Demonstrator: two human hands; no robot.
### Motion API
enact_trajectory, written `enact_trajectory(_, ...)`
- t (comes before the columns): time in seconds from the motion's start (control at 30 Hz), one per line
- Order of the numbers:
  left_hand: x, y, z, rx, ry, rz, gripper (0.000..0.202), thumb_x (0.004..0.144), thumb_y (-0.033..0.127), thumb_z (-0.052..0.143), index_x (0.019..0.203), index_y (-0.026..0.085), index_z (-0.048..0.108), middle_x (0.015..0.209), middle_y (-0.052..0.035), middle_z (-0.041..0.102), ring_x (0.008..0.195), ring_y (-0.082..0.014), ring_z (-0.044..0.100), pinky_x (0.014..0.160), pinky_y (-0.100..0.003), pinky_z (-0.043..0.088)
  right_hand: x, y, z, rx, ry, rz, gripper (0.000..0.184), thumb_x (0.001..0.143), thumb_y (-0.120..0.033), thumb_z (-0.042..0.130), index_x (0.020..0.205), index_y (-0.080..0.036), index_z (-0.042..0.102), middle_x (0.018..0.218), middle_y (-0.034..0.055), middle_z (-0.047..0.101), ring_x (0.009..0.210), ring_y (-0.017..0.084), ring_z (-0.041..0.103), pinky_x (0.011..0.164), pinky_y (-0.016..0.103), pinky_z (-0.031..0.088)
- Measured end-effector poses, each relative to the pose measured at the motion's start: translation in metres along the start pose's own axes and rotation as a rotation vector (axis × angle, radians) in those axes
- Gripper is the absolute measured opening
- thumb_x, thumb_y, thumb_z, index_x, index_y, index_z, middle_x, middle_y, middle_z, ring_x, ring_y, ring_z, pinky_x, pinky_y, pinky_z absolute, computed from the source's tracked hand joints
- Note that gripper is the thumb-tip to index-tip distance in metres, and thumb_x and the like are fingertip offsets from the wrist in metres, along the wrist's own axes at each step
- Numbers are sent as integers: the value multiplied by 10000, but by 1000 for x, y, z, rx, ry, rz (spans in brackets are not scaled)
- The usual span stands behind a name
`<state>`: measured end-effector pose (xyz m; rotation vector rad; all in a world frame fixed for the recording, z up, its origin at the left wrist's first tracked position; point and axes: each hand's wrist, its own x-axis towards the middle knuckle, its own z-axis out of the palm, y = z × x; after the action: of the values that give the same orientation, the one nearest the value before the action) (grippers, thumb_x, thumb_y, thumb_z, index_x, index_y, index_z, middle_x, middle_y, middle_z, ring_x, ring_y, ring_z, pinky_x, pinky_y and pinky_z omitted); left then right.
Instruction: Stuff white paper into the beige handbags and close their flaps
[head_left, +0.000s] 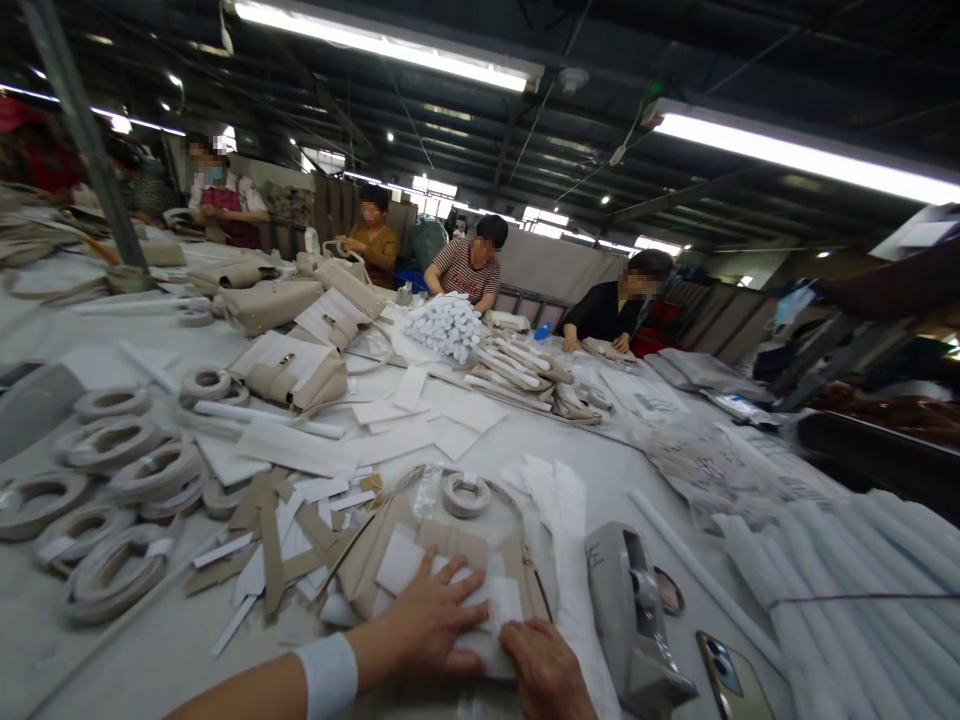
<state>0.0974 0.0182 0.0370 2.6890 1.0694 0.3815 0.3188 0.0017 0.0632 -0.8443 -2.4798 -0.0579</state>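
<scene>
Spreading our left hand (433, 612) wide, we're likely steadying paper (399, 562) on a bag (366, 568) toward the table's (570, 440) near edge, right hand (546, 665) curled, grip unclear.

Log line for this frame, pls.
left hand: spread on white sheet over beige bag | right hand: fingertips at white piece | nearby: tape dispenser, phone

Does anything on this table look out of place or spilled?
The card strips left of the bag lie in a jumbled, crisscross heap, unlike the banded white tubes on the right. The phone beside the tape dispenser seems slightly odd among work materials. I see no spill or obvious damage.
</scene>
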Motion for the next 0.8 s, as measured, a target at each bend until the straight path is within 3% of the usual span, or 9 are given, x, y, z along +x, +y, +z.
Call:
enact_trajectory(0.1, 0, 1, 0, 7, -7, -16, 663, 842, 687, 407, 1354, 264, 401, 1459, -113, 372, 1315, -399, 314, 1002, -718, 203, -10, -8, 6, -26, 77, 69, 341, 825, 12, 321, 891, -225, 557, 719, 20, 652, 696, 176, 652, 735, 334, 519)
enact_trajectory(0.2, -1, 2, 1, 40, 9, -30, 728, 844, 700, 384, 1402, 236, 333, 1473, -121, 356, 1320, -389, 312, 1015, -693, 216, -15, -10, 9, -84, 82, 45, 363, 861, 5, 319, 955, -217, 592, 821, 51, 699, 815, 185, 673, 791, 355, 530)
enact_trajectory(0.3, -2, 2, 3, 120, 30, -10, 730, 859, 676, 390, 1465, 329, 176, 1521, -89, 273, 1308, -403, 325, 985, -691, 255, -21, -8, 15, -157, 62, -68, 319, 882, -16, 374, 968, -202, 619, 895, 67, 719, 882, 187, 675, 812, 353, 541)
enact_trajectory(0.4, -2, 1, 4, 158, 26, 47, 624, 894, 653, 328, 1451, 428, 159, 1539, -35, 236, 1305, -425, 318, 959, -697, 277, -31, -8, 27, -206, 237, -100, 303, 893, -18, 372, 921, -160, 638, 861, 84, 722, 871, 185, 678, 816, 349, 538)
enact_trajectory(0.47, -2, 1, 4, 127, 10, 72, 584, 909, 644, 282, 1445, 428, 196, 1524, -29, 277, 1310, -426, 304, 961, -713, 258, -37, -12, 33, -229, 308, -104, 306, 903, -25, 365, 918, -143, 647, 861, 93, 723, 884, 189, 677, 824, 352, 533)
enact_trajectory(0.57, -1, 0, 4, 88, -3, 83, 575, 919, 623, 282, 1444, 394, 231, 1488, -46, 351, 1314, -416, 295, 964, -740, 219, -37, -17, 27, -214, 241, -98, 263, 929, -102, 394, 955, -137, 653, 916, 109, 722, 919, 207, 673, 817, 360, 537)
enact_trajectory(0.7, -2, 2, 3, 119, 22, 93, 544, 924, 591, 329, 1427, 389, 283, 1469, -49, 381, 1314, -398, 306, 974, -714, 233, -17, -12, -4, -38, 84, 75, 237, 954, -205, 413, 993, -179, 644, 860, 59, 725, 794, 159, 677, 768, 310, 538)
enact_trajectory(0.8, -2, 4, 4, 137, 33, 91, 531, 930, 567, 342, 1426, 388, 285, 1477, -55, 365, 1314, -393, 309, 979, -709, 236, -5, -1, -11, -131, 26, 147, 288, 959, -211, 393, 1166, -163, 588, 1070, 85, 700, 998, 193, 640, 867, 362, 498)
